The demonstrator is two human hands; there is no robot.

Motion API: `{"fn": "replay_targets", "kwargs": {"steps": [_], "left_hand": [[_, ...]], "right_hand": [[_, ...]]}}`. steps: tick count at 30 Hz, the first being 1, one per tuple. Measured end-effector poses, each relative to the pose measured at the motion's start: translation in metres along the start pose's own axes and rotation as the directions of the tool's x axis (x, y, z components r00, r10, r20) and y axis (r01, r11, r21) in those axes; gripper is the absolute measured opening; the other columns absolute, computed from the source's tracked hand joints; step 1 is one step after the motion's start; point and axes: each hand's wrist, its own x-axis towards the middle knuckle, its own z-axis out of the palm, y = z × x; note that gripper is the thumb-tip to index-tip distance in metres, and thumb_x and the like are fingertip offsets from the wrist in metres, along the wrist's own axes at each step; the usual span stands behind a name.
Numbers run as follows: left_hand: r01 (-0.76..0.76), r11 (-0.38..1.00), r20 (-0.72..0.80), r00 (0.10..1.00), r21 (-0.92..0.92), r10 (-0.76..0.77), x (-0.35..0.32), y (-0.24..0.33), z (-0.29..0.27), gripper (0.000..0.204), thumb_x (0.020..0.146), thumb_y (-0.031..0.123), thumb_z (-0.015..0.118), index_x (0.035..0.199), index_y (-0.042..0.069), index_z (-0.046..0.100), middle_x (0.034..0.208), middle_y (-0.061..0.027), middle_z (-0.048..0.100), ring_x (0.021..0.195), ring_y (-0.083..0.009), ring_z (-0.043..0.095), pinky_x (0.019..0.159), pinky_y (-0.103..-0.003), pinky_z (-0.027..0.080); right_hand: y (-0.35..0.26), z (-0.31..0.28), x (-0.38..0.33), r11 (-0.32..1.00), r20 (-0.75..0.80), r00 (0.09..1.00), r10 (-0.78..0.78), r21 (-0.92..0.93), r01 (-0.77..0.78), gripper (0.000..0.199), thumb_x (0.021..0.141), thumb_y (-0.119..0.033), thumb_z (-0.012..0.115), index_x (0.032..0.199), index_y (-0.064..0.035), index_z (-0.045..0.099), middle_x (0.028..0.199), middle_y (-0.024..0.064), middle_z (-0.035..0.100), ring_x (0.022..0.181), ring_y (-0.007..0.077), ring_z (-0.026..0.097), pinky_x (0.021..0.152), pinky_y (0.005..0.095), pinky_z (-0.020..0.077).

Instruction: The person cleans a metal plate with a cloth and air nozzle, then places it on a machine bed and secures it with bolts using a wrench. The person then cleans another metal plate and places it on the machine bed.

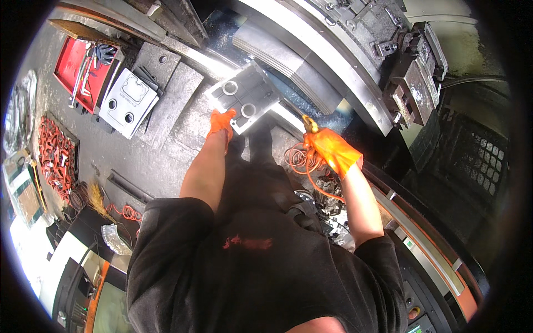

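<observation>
In an orange glove, my left hand (221,123) grips the near left edge of a flat silver metal plate (256,89) with two large round holes. Its fingers are partly hidden by the plate. My right hand (333,149), gloved in orange too, is closed around a yellow air blow gun (311,124). The gun's thin nozzle points up and left toward the plate's right side, apart from my left hand. From below the right hand hangs a coiled orange air hose (300,159).
A machine bed with a curved-looking metal rail (344,69) and a vise-like block (408,91) fills the upper right. Left stands a red tool tray (72,61) beside a white plate with holes (129,102). Red metal parts (57,155) are piled at far left.
</observation>
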Motion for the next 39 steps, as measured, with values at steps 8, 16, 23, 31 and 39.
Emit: {"fn": "replay_targets", "kwargs": {"steps": [8, 16, 23, 31, 39], "left_hand": [[-0.037, 0.996, 0.095, 0.995, 0.077, 0.030, -0.072, 0.058, 0.032, 0.057, 0.087, 0.005, 0.069, 0.140, 0.010, 0.048, 0.136, -0.0139, 0.059, 0.129, -0.0337, 0.052, 0.109, -0.057, 0.036], [-0.001, 0.990, 0.074, 0.997, 0.139, -0.010, -0.027, 0.033, 0.009, 0.067, 0.086, 0.011, 0.072, 0.145, 0.013, 0.042, 0.141, -0.0142, 0.054, 0.134, -0.0351, 0.044, 0.113, -0.058, 0.025], [-0.006, 0.996, -0.013, 1.000, 0.086, 0.007, -0.032, 0.034, 0.014, 0.056, 0.086, 0.003, 0.070, 0.137, 0.012, 0.050, 0.130, -0.0122, 0.061, 0.122, -0.0317, 0.053, 0.106, -0.054, 0.036], [0.023, 1.000, 0.032, 0.999, 0.017, -0.024, -0.038, 0.035, 0.018, 0.058, 0.083, -0.001, 0.069, 0.136, 0.011, 0.050, 0.128, -0.0114, 0.062, 0.120, -0.0303, 0.055, 0.104, -0.051, 0.040], [0.024, 0.998, 0.054, 0.998, 0.050, -0.026, -0.024, 0.031, 0.010, 0.055, 0.083, -0.002, 0.068, 0.135, 0.009, 0.051, 0.130, -0.0101, 0.061, 0.123, -0.0292, 0.054, 0.108, -0.050, 0.037]], "right_hand": [[-0.041, -0.003, 0.006, 1.000, 0.019, 1.000, 0.006, 0.012, -0.006, 0.028, 0.091, -0.031, 0.059, 0.090, -0.0055, 0.070, 0.070, 0.0061, 0.065, 0.052, 0.0143, 0.051, 0.050, 0.0288, 0.0398], [-0.042, -0.023, 0.055, 0.997, 0.220, 0.972, -0.079, 0.015, 0.077, 0.033, 0.089, -0.039, 0.068, 0.089, -0.0068, 0.070, 0.075, 0.0054, 0.070, 0.054, 0.0147, 0.060, 0.047, 0.0249, 0.0435], [-0.059, -0.032, 0.007, 0.994, 0.071, 0.997, 0.040, -0.108, -0.033, 0.029, 0.092, -0.034, 0.063, 0.088, -0.0067, 0.069, 0.071, 0.0050, 0.068, 0.054, 0.0129, 0.057, 0.048, 0.0257, 0.0389], [0.036, -0.034, 0.026, 0.995, 0.071, 0.992, 0.104, -0.010, -0.103, 0.025, 0.096, -0.030, 0.059, 0.093, -0.0068, 0.068, 0.071, 0.0043, 0.067, 0.050, 0.0154, 0.061, 0.041, 0.0281, 0.0436], [-0.075, -0.018, 0.056, 0.995, 0.085, 0.992, -0.091, 0.047, 0.088, 0.026, 0.095, -0.034, 0.060, 0.091, -0.0084, 0.066, 0.076, 0.0060, 0.067, 0.047, 0.0123, 0.053, 0.041, 0.0254, 0.0386]]}}
